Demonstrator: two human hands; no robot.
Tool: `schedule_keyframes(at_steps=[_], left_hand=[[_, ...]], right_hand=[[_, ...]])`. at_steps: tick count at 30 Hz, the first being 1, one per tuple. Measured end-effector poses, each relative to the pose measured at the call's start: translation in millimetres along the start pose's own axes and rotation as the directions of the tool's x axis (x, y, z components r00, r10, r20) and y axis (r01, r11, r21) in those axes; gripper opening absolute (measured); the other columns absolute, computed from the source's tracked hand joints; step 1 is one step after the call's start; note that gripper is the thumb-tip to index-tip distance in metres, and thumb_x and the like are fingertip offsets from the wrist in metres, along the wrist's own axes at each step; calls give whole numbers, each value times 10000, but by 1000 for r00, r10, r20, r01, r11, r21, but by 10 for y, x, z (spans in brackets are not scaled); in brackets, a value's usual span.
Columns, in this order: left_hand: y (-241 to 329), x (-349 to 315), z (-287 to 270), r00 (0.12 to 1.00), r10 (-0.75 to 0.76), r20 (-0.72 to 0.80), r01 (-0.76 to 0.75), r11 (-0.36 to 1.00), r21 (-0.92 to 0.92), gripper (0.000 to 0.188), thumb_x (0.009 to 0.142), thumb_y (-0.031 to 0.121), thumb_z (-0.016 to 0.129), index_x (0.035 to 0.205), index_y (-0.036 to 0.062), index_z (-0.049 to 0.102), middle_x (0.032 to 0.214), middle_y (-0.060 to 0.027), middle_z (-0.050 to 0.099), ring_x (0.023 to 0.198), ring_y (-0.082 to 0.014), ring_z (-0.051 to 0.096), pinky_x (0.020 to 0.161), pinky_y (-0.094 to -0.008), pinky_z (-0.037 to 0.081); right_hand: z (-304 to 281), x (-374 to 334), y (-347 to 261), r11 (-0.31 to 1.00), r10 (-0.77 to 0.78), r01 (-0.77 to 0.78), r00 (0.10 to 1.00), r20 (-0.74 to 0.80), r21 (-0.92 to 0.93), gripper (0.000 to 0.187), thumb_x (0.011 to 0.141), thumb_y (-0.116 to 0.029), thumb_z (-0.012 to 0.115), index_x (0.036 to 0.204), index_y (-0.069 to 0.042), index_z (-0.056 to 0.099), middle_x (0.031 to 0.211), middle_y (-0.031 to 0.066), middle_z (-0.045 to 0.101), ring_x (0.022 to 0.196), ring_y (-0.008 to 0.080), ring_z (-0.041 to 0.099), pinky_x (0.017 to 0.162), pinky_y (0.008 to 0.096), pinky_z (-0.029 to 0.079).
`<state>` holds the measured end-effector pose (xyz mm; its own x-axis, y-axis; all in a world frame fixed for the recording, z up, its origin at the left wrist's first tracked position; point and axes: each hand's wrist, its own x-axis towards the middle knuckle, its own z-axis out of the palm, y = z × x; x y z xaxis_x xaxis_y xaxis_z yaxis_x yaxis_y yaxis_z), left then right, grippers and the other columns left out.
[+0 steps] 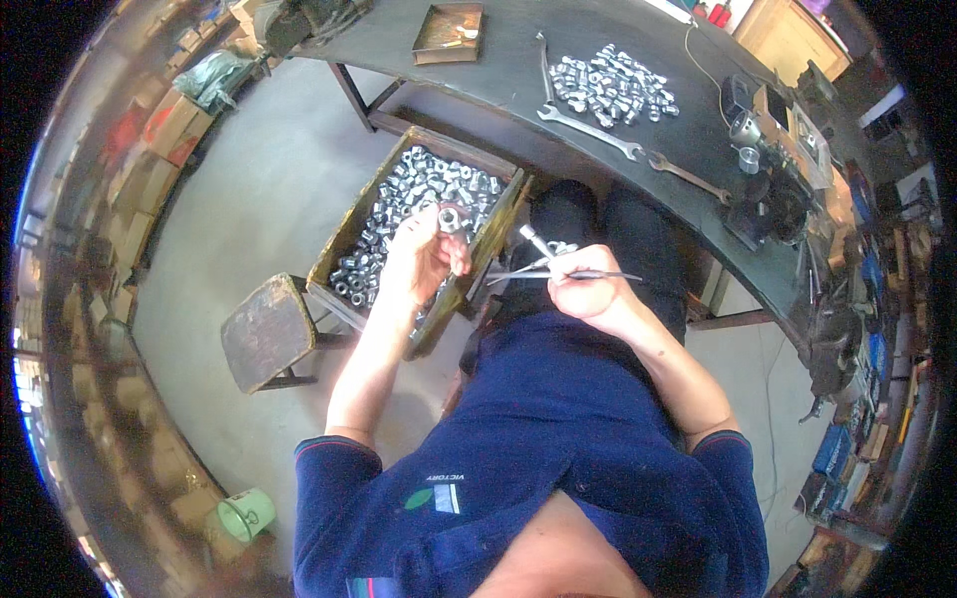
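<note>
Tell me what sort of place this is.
Probably a metalworking or assembly workshop: a wooden box of metal fittings stands beside a dark workbench, where wrenches lie near a heap of small metal parts.

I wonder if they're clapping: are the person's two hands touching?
Apart. The head view plainly shows a gap between the left hand and right hand, the wooden crate showing there.

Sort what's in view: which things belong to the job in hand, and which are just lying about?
Likely in the job:
metal fitting in left hand
slim rod in right hand
crate of fittings

Apparently lying about:
stool
green bucket
shallow tray
</note>
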<state>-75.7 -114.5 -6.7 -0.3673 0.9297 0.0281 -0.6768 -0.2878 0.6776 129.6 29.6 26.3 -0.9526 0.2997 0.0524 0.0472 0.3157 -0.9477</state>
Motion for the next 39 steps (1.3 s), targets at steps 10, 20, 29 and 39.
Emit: schedule_keyframes(at_steps=[10, 20, 29, 39], left_hand=[[-108, -44, 19, 996, -74, -45, 76, 996, 48, 417, 914, 386, 494, 1056, -2, 544, 596, -78, 537, 469, -185, 500, 481, -301, 419], [-106, -27, 78, 932, 361, -9, -139, 383, 913, 243, 725, 98, 729, 925, -8, 639, 702, -61, 599, 567, -143, 576, 546, -262, 475], [-80, -53, 168, 888, 417, 194, -183, -67, 981, 309, 599, 71, 752, 888, 32, 650, 776, -96, 588, 638, -253, 604, 580, -310, 480], [-362, 265, 210, 878, 297, 375, -338, -169, 926, 329, 603, 90, 735, 918, 40, 653, 752, -94, 619, 596, -268, 608, 563, -330, 497]], right_hand=[[28, -27, -71, 955, -9, 48, 991, -135, 293, 110, 642, -27, 540, 575, -31, 453, 620, 70, 555, 604, 143, 526, 547, 283, 405], [-67, -121, -537, 876, -462, 475, 876, -138, 80, 180, 613, -97, 569, 562, -27, 412, 601, 96, 499, 513, 190, 458, 471, 311, 335], [-12, -176, -450, 945, -322, 316, 945, -64, -83, 287, 675, -199, 577, 551, -46, 368, 619, 93, 505, 536, 186, 457, 489, 298, 336], [125, 121, -38, 820, -469, 411, 881, -56, -399, 216, 661, -92, 630, 576, -80, 432, 546, 74, 421, 424, 240, 473, 396, 357, 356]])
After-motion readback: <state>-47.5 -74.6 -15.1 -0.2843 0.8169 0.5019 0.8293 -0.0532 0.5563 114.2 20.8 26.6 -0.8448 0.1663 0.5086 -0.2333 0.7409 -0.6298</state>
